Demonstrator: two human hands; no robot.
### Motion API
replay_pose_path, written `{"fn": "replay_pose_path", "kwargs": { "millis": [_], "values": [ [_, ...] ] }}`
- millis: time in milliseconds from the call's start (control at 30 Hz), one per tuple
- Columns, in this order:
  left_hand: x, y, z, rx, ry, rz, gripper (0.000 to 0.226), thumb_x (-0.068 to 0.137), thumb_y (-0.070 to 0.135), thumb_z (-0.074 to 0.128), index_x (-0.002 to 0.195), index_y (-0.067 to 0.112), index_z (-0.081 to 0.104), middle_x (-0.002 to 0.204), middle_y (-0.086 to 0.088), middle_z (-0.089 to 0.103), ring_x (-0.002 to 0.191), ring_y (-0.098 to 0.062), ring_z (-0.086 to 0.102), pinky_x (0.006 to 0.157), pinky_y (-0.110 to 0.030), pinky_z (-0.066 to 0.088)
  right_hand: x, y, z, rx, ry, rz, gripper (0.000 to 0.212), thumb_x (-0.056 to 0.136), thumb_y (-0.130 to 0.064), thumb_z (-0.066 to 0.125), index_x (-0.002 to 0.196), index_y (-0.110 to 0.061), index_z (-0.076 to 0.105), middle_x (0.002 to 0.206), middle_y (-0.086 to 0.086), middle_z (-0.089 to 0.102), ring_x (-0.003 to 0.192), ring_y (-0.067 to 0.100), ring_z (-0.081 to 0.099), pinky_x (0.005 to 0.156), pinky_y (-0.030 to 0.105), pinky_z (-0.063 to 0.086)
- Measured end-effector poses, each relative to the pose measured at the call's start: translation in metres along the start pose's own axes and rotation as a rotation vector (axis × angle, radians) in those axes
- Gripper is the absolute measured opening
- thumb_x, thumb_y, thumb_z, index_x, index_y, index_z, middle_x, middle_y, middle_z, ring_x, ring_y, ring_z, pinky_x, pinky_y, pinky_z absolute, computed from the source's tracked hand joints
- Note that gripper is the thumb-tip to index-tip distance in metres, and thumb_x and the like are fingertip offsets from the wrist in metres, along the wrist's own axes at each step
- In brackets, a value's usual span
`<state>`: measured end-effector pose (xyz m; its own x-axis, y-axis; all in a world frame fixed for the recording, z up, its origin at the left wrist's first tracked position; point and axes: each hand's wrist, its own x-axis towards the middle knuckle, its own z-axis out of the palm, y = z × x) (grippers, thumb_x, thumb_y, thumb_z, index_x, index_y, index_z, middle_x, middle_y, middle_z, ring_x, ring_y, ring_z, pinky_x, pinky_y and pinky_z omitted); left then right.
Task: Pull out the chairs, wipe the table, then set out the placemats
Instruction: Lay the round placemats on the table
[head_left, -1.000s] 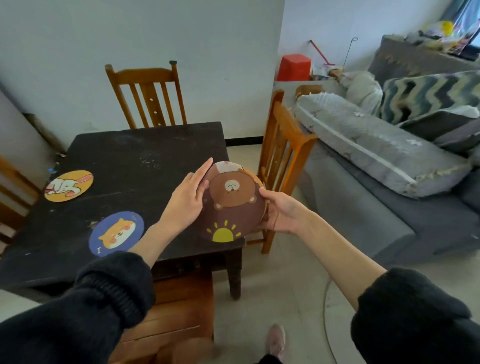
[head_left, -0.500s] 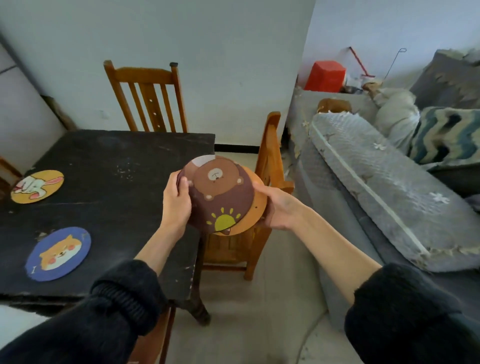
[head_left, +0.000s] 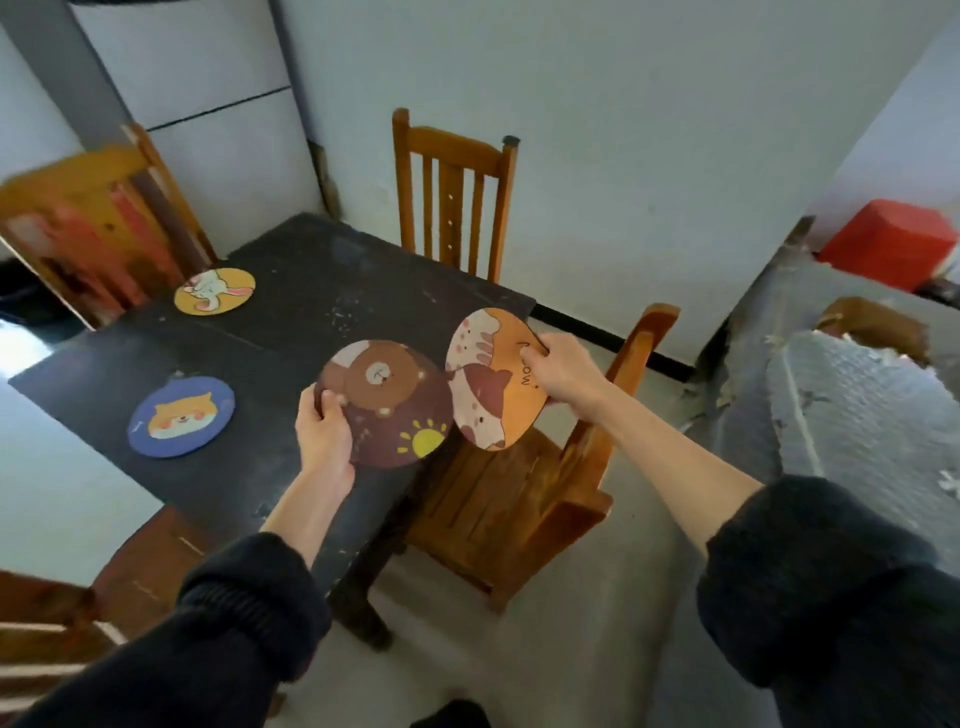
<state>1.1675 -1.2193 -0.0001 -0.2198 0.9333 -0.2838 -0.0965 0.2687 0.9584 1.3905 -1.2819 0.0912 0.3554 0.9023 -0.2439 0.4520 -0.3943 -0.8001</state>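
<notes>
- Dark table (head_left: 311, 291): rabbit placemat (head_left: 214, 291) and dog placemat (head_left: 181, 417) already laid, well left of both grips.
- Left hand (head_left: 323, 435) grip pinches bear placemat (head_left: 385, 402); right hand (head_left: 563, 370) grip pinches cat placemat (head_left: 485, 376), edges overlapping mid-air.
- Chairs look pulled out; two mats left to place.

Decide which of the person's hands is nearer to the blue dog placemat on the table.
Left. The left hand, holding the brown bear placemat, is just right of the blue dog placemat. The right hand, holding the orange cat placemat, is farther right, beyond the bear mat.
</notes>
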Motion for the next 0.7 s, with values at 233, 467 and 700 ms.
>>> {"fn": "replay_pose_path", "kwargs": {
  "millis": [233, 467, 700],
  "values": [
    [0.053, -0.055, 0.018, -0.138, 0.184, -0.282, 0.035, 0.099, 0.014, 0.038, 0.133, 0.022, 0.041, 0.124, -0.004, 0.05, 0.101, -0.019, 0.052, 0.082, -0.037, 0.048, 0.076, 0.029, 0.002, -0.021, -0.055, 0.046, 0.023, 0.098, -0.029, 0.035, 0.11, -0.015, 0.05, 0.083, 0.002, 0.061, 0.073, 0.013, 0.061, 0.047, 0.015, 0.046],
    [0.117, -0.096, 0.073, -0.29, 0.285, -0.392, 0.041, 0.096, 0.005, 0.039, 0.135, 0.019, 0.039, 0.134, -0.013, 0.048, 0.101, -0.022, 0.054, 0.086, -0.04, 0.048, 0.158, 0.059, -0.006, 0.001, -0.083, 0.122, 0.019, 0.098, -0.031, 0.037, 0.089, -0.022, 0.051, 0.082, 0.002, 0.064, 0.068, 0.008, 0.062, 0.041, 0.01, 0.041],
    [0.132, -0.123, 0.084, 0.141, 0.319, -0.365, 0.045, 0.093, 0.008, 0.047, 0.136, 0.01, 0.035, 0.131, -0.014, 0.05, 0.1, -0.021, 0.054, 0.067, -0.026, 0.049, 0.202, 0.072, -0.008, 0.009, -0.192, 0.169, 0.022, 0.097, -0.032, 0.039, 0.078, -0.029, 0.05, 0.076, -0.007, 0.062, 0.066, 0.006, 0.061, 0.044, 0.012, 0.046]
  ]
}}
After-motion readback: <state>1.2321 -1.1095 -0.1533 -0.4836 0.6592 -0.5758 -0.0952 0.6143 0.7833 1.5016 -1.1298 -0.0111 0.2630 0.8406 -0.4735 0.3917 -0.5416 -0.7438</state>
